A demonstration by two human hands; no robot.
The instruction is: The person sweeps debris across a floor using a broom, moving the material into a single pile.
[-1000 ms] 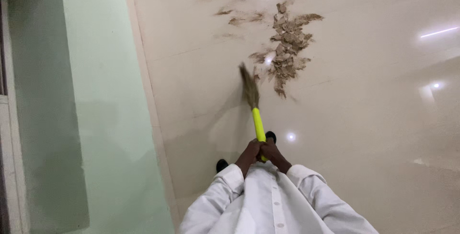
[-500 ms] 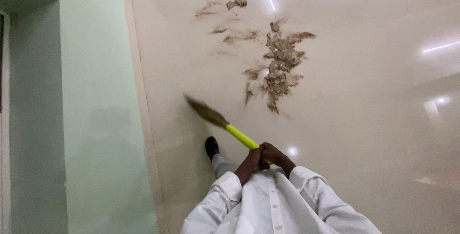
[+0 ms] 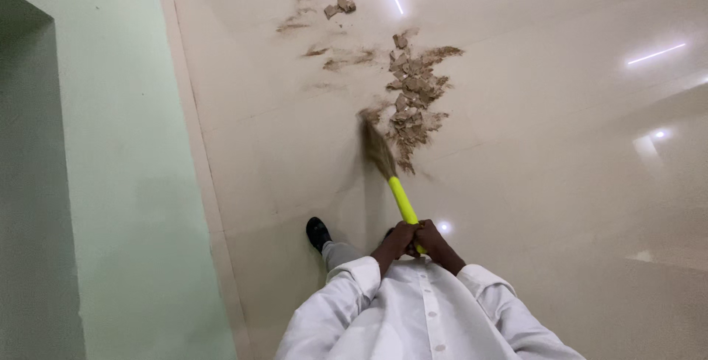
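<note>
My left hand (image 3: 396, 243) and my right hand (image 3: 434, 242) are clasped together around the end of a broom (image 3: 391, 175) with a yellow handle. Its brown bristle head is blurred and reaches the near edge of a pile of brown dirt and broken scraps (image 3: 410, 97) on the glossy cream floor. White sleeves cover both my arms. My left foot in a black shoe (image 3: 318, 232) stands on the floor to the left of the hands.
A pale green wall (image 3: 118, 183) runs along the left with a cream skirting strip (image 3: 199, 168). Smaller dirt smears and scraps (image 3: 328, 13) lie further off. Ceiling lights reflect on the floor (image 3: 560, 183) at the right.
The broom head has swung from the left, near the wall, back to the right and forward against the dirt pile. Both hands stayed on the handle.
</note>
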